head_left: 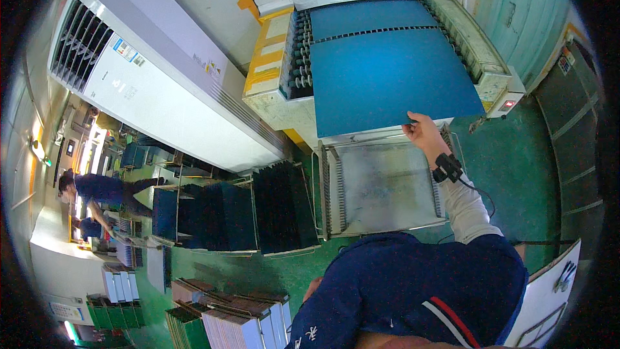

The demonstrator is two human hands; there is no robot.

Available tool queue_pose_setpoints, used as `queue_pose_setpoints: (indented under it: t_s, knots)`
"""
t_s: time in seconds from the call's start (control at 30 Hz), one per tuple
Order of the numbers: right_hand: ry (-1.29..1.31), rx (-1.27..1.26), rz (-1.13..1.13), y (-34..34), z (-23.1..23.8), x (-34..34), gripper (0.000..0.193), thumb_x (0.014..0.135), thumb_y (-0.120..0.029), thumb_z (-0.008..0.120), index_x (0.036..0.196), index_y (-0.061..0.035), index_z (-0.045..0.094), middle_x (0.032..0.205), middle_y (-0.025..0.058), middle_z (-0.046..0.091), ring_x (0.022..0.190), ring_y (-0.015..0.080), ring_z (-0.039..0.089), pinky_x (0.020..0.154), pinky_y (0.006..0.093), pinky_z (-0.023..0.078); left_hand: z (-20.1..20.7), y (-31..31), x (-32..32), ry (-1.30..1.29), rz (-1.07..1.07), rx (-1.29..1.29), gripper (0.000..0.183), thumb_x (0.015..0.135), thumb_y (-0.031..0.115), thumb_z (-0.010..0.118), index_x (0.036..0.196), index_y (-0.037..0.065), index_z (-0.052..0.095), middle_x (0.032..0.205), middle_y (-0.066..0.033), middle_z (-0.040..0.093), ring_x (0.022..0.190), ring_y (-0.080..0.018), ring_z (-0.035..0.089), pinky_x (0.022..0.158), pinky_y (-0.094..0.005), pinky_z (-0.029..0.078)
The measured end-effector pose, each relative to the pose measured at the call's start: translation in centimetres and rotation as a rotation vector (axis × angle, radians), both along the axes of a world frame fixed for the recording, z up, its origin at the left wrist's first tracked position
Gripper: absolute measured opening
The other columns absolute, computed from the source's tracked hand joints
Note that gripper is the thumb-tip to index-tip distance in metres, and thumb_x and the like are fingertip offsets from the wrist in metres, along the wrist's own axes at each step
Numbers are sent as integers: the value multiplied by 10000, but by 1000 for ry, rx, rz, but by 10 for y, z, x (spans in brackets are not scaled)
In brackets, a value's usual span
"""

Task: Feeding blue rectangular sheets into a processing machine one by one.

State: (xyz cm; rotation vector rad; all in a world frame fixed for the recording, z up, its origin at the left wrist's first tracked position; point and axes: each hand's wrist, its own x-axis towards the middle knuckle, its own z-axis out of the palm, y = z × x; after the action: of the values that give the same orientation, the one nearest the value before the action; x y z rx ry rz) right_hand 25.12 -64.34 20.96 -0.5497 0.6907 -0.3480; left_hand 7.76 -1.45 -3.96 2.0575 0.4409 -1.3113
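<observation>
A large flat blue panel (387, 77) lies on the roller conveyor (301, 58), its near edge jutting out past the rollers. My right hand (423, 132) pinches that near edge close to the right corner, with a black strap device (447, 167) round the wrist. Behind it, a second blue panel (371, 18) rests on the rollers. Below the jutting edge stands a slotted rack (387, 184) with a pale flat base. Of my left hand (312, 289) only a bit of skin shows beside my dark blue sleeve; its fingers are hidden.
Racks of dark upright panels (284, 210) stand to the left, beside a tall white air conditioner (187, 84). Stacks of boards (245, 323) sit lower left on the green floor. Another person (103, 190) bends over racks at far left. A dark panelled partition (575, 136) borders the right.
</observation>
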Motion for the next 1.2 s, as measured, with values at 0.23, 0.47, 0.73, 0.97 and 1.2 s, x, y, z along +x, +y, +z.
queue_pose_setpoints:
  t_s: [0.23,0.47,0.73,0.97,1.2]
  knots:
    - [-54,-12,19,-5,-6,5,185,831,-95,675,887,-51,504,874,85,541,814,212,533,752,320,506,4,-2,2,6,18,0,323,885,280,604,1106,46,632,1027,-114,664,871,-220,629,726,-359,507]
    - [-48,10,10,-7,-3,12,145,840,-89,659,851,-64,517,842,83,570,766,214,547,733,338,527,10,-4,6,16,36,-1,330,889,283,602,1116,44,626,1041,-117,661,877,-223,631,725,-361,511]
    - [-44,-23,21,-9,-4,18,185,823,-90,677,917,-49,523,913,84,565,843,210,536,763,330,500,31,-15,13,40,129,-19,338,894,287,601,1127,42,620,1057,-122,658,883,-227,634,723,-363,516]
    - [-28,-10,16,-19,-14,24,184,826,-84,676,913,-51,518,924,88,555,841,206,531,771,335,499,108,-53,43,119,401,-104,345,898,290,600,1137,41,614,1072,-125,656,888,-230,636,721,-365,520]
    - [-24,-40,10,-24,-11,31,164,829,-110,682,905,-73,542,886,78,587,796,202,543,740,329,498,61,-55,85,-140,-158,-482,412,904,355,601,1154,27,581,1111,-111,629,884,-214,633,695,-346,529]
